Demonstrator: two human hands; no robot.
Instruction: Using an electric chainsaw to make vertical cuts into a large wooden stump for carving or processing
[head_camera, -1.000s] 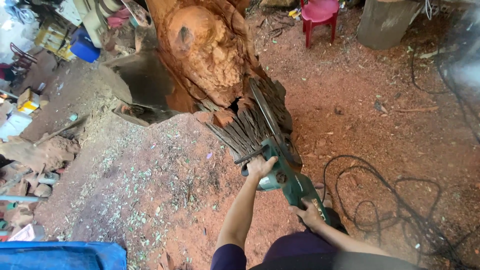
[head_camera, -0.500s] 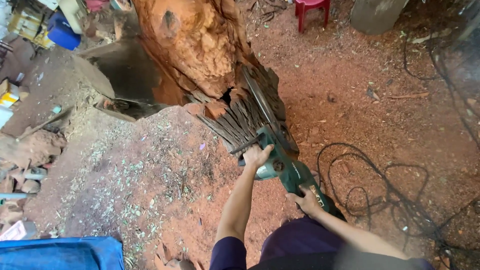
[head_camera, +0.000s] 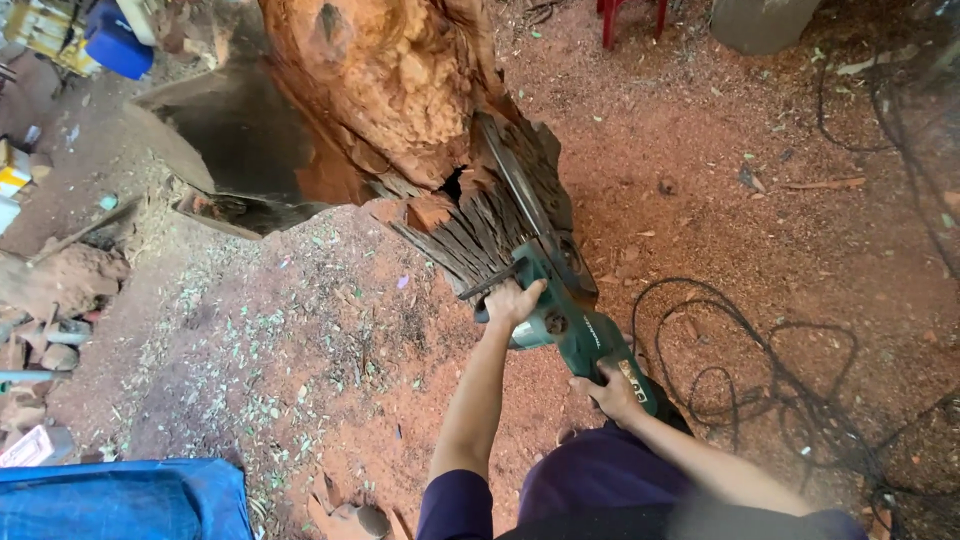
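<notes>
A green electric chainsaw (head_camera: 575, 330) is held in both hands. My left hand (head_camera: 512, 300) grips its front handle. My right hand (head_camera: 612, 392) holds the rear grip. The saw's bar (head_camera: 515, 190) runs up into the dark, slotted base of a big orange-brown carved tree trunk (head_camera: 390, 80). Several parallel saw cuts fan across the grey wood (head_camera: 470, 240) just above my left hand.
Black power cable (head_camera: 760, 370) lies looped on the red earth at right. Sawdust and wood chips (head_camera: 280, 330) cover the ground at left. A blue tarp (head_camera: 120, 498) sits bottom left, a blue container (head_camera: 118, 42) top left, red stool legs (head_camera: 630, 15) at top.
The view has shifted nearer to the trunk and slightly down. Both hands keep their grip on the chainsaw, with the bar still in the slotted wood.
</notes>
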